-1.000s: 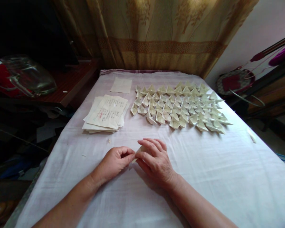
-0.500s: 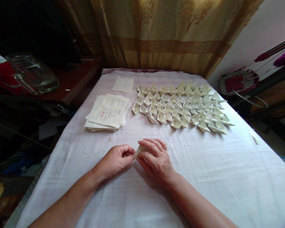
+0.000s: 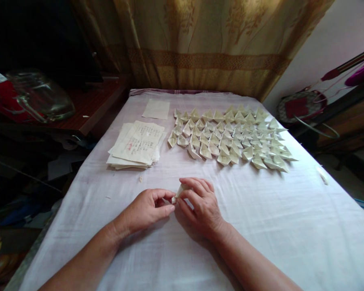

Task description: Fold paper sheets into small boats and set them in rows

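The left hand [image 3: 144, 210] and right hand [image 3: 202, 208] are bare, likewise the left forearm [image 3: 87, 259] and right forearm [image 3: 245, 258].

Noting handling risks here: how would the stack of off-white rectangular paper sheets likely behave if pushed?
The stack of paper sheets would probably slide apart, since its edges are uneven and no binding shows. Low and flat, it seems unlikely to tip. Its thin sheets are probably light and floppy.

Two hands [image 3: 151, 208], one folded paper [image 3: 178, 192], and from them one jug [image 3: 45, 97] at ten o'clock, one paper stack [image 3: 136, 145] at eleven, one sheet [image 3: 156, 109] near twelve, dozens of boats [image 3: 225, 143] at one!
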The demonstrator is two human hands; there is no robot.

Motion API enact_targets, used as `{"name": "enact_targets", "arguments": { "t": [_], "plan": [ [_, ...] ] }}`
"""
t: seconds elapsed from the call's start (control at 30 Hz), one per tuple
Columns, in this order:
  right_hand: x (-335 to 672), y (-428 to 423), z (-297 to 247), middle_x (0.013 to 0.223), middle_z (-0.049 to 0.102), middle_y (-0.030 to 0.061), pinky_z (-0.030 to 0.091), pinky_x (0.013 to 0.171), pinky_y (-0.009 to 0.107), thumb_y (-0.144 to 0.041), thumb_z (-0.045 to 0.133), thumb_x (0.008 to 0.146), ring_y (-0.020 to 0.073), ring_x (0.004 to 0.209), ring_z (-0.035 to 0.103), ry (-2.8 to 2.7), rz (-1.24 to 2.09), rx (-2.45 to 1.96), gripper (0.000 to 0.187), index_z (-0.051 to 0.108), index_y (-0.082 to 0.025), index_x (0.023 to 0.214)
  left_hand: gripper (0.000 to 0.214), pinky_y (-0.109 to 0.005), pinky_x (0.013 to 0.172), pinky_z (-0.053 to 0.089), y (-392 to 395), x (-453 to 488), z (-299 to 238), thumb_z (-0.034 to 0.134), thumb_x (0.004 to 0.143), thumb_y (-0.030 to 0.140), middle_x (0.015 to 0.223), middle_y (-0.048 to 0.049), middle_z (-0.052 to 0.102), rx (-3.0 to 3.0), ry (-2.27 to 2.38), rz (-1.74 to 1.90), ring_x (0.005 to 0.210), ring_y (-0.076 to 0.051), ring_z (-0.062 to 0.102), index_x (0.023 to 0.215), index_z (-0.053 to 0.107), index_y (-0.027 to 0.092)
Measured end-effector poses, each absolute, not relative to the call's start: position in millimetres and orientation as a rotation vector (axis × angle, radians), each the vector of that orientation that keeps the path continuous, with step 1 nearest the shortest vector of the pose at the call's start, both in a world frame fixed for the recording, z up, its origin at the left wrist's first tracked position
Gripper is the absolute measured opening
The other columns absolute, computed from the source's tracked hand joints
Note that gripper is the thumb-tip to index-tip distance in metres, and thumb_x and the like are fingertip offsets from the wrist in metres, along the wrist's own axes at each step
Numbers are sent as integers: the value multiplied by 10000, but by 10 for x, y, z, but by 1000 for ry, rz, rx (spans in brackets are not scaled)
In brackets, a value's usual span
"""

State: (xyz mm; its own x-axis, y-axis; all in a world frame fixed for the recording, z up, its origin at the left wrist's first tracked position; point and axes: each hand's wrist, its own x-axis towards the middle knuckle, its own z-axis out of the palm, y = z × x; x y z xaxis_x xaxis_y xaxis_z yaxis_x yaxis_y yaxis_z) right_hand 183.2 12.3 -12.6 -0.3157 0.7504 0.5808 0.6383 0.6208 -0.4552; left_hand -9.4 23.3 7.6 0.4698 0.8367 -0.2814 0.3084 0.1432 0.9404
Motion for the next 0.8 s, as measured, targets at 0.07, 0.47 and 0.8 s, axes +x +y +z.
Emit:
{"name": "enact_targets", "arguments": {
  "t": [0.07, 0.47, 0.8],
  "plan": [
    [1827, 124, -128, 1138, 685, 67, 391, 929, 409, -202, 588, 899, 227, 1045, 599, -2039, 179, -1094, 87, 619, -221, 821, 246, -241, 696, 482, 219, -74, 66, 618, 799, 295, 854, -46, 759, 1491, 1130, 556, 768, -174, 650, 933, 771, 156],
    [1873, 158, -195, 966, 719, 69, 444, 802, 374, -217, 642, 848, 219, 861, 659, -2005, 289, -1126, 274, 557, -205, 1108, 195, -252, 723, 489, 223, -90, 42, 599, 809, 274, 826, -43, 735, 1637, 1224, 667, 775, -174, 657, 840, 776, 200],
    [1973, 139, -220, 807, 691, 11, 487, 597, 227, -196, 572, 862, 141, 681, 650, -1844, 647, -1228, 261, 595, -217, 1121, 359, -155, 340, 238, 305, -123, 104, 653, 737, 528, 536, 55, 552, 1167, 1231, 580, 370, -49, 357, 784, 632, 174]
  ]
}}
